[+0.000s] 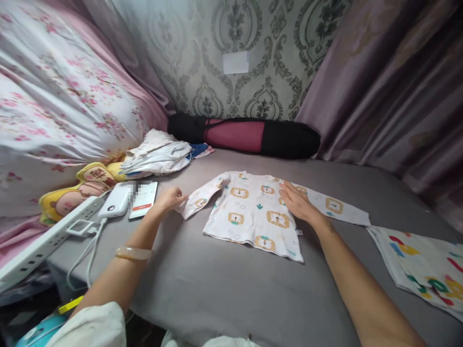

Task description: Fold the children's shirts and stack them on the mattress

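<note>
- From where I stand, the white long-sleeved cotton shirt with tan square lion faces and green sprigs [249,205] is the hub of my clock; it lies spread on the grey cloth-covered bed surface [202,289], hem towards six, neckline at twelve.
- At nine, the left hand [171,199] pinches the cuff of one sleeve [198,201], thumb and fingers closed together on the fabric.
- At about three, the right hand [299,202] lies flat over the side of the shirt below the shoulder, fingers stretched out, clenching nothing.
- The step looks like straightening that nine o'clock sleeve. I'd pin the body with a flat palm, as here, and draw the cuff gently outward, so the shirt doesn't slide along.
- A light pinch should do; a hard tug could skew the shoulder seam or stretch such soft cloth.
- The hem slants down towards five, so a flat stroke there would even it.
- The other sleeve [338,207] runs out past three, its cuff by a white folded cloth with bright coloured shapes [419,260]; I can't tell whether they touch. Best not rumple that.
- Beyond the left hand at nine sits a white-framed phone [143,200]; a wide elbow could nudge it.
</note>
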A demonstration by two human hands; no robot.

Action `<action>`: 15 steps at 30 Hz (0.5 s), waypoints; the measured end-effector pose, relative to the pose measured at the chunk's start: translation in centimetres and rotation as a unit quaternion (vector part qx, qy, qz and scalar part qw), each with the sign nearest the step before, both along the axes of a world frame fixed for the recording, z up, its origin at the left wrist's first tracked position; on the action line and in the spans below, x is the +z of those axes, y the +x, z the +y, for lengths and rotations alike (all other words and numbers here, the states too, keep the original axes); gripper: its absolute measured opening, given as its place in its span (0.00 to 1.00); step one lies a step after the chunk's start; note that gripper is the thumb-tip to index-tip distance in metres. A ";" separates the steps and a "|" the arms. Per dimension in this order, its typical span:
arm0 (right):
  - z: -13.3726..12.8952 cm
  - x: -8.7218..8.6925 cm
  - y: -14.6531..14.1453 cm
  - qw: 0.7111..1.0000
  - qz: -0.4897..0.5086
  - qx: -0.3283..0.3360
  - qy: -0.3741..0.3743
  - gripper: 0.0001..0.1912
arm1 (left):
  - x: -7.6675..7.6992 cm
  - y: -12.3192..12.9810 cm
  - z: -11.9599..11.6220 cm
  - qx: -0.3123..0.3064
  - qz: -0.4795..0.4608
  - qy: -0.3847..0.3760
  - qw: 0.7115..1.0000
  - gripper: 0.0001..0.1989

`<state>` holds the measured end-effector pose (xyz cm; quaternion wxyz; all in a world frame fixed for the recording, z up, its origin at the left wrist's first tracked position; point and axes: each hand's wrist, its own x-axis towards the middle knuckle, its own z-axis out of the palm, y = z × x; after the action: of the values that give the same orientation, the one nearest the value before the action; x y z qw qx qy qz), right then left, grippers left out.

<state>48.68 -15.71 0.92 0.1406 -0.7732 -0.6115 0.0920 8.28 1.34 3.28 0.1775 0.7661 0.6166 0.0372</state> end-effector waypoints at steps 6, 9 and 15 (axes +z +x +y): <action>3.6 0.8 -4.7 0.995 -0.012 0.077 -0.070 0.27 | -0.3 -0.5 -0.3 0.016 -0.063 -0.076 0.995 0.15; 5.2 1.1 -6.9 0.992 -0.012 0.101 -0.078 0.27 | -0.2 -0.1 0.0 -0.002 -0.082 -0.134 0.988 0.13; 8.5 1.1 -9.8 0.988 -0.001 0.125 -0.091 0.26 | 1.1 -0.7 3.0 -0.047 -0.124 -0.144 0.981 0.10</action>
<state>38.91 -7.25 2.04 0.0564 -0.7003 -0.6925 0.1638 7.60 4.35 4.35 0.3632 0.7498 0.5520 0.0343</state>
